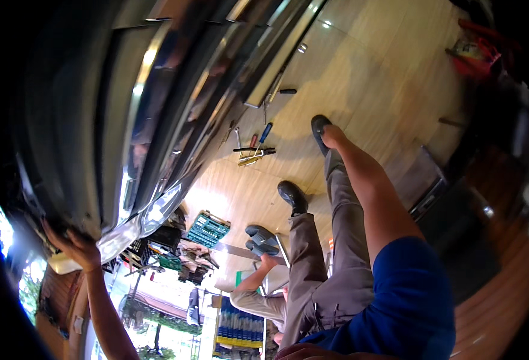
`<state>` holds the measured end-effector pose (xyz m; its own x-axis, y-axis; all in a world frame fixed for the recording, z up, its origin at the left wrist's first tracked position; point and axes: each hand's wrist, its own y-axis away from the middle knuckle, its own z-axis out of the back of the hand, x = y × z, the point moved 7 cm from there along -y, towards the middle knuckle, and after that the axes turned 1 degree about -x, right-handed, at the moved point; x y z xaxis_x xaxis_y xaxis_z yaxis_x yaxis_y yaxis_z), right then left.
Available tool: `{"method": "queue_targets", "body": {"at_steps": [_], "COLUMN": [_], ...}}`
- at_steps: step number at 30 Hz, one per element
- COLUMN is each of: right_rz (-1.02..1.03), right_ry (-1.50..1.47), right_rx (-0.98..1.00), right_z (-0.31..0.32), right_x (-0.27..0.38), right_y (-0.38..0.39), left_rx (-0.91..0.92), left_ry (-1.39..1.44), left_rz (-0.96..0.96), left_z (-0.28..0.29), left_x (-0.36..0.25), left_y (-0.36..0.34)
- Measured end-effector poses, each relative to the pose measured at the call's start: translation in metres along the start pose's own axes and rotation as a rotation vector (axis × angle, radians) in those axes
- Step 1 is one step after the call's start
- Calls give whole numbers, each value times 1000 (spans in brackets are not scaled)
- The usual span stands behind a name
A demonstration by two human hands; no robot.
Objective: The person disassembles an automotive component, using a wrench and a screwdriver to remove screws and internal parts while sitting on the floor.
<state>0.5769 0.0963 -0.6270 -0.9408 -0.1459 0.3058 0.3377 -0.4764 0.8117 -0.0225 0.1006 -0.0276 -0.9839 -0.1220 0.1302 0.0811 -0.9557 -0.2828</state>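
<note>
A car's front, with a dark body panel, chrome-trimmed grille point(174, 90) and clear headlight point(156, 213), fills the left side. My left hand point(77, 247) rests against the dark panel's edge beside the headlight, fingers stretched out; part of them is lost in shadow. My right arm, in a blue sleeve, reaches forward over my legs. My right hand point(333, 137) appears in front of my ankle and dark shoe point(320, 129), away from the car. Its fingers cannot be made out, nor can anything in them.
On the wooden floor lie a blue-handled screwdriver point(266, 132), yellow-handled pliers point(251, 160) and a black-handled tool point(287, 92). Beyond the headlight sits an open teal tool case point(208, 228). Another person point(264, 303) is low down near my legs. A red bag point(477, 51) is far right.
</note>
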Motion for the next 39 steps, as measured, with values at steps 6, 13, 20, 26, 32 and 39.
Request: {"method": "queue_targets", "body": {"at_steps": [6,13,20,26,32,39], "right_rz": [-46,30,183,180,125,127], "right_ry": [8,129,327,66,-277,-447], "right_rx": [28,-342,-450,-258,-268,-250], "right_z": [-17,31,18,-2,-37,-45], "right_x": [48,133,160,165,128,125], "right_y": [-110,-179,-192,-204,-178,-144], "left_rx": [51,134,143,139,130,116], "left_ry": [-106,-212,-284,-332,-381,-456], "left_rz": [31,-233,-348,-409,-490,-622], "left_z": [-1,11,14,14,17,23], "left_x": [24,36,30,31,41,55], "left_y": [12,38,47,55,56,60]}}
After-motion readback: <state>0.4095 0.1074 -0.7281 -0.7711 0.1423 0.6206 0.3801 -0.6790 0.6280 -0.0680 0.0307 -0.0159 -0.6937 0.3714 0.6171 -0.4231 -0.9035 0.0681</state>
